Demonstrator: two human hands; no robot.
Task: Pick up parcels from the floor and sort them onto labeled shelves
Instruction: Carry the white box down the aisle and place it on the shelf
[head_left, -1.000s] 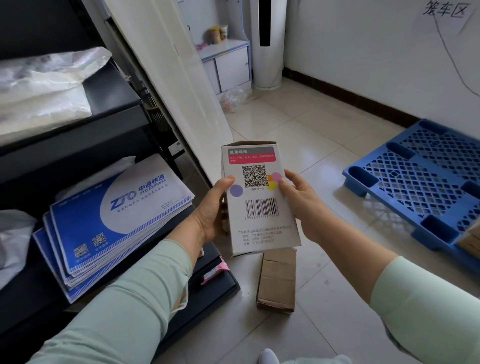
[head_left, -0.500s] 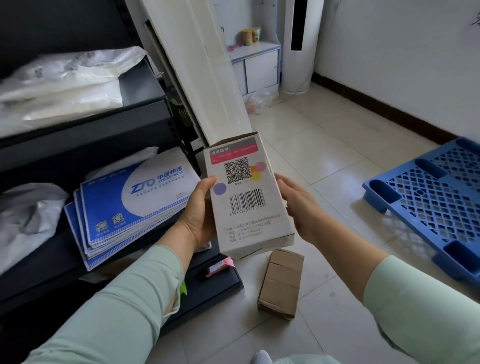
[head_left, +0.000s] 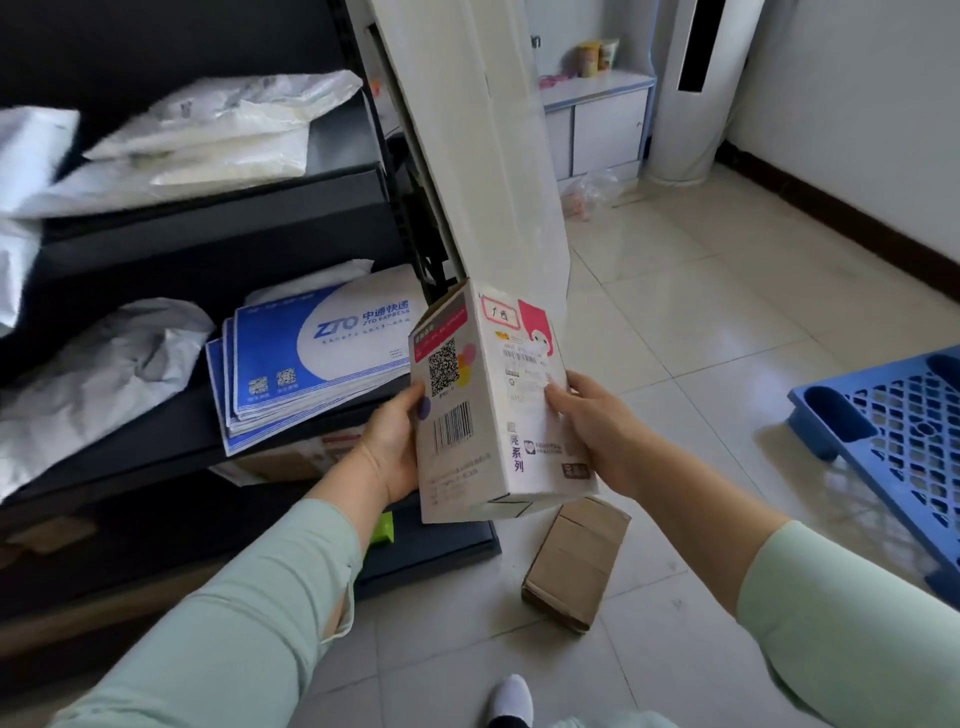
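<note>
Both the left hand (head_left: 397, 441) and right hand (head_left: 589, 423) stay clamped on the white box (head_left: 488, 415), now turned so its labelled side faces right, near the shelf (head_left: 208, 447).

A box (head_left: 498, 410) is held upright between the left hand (head_left: 392, 449) and right hand (head_left: 597, 431), in front of the shelves (head_left: 208, 249) at left. A stack of envelopes (head_left: 311, 364) lies on the middle shelf, bags (head_left: 218, 140) on the shelf above. A carton (head_left: 574, 564) lies on the floor (head_left: 701, 322) below the box; a pallet (head_left: 893, 431) sits at right.
</note>
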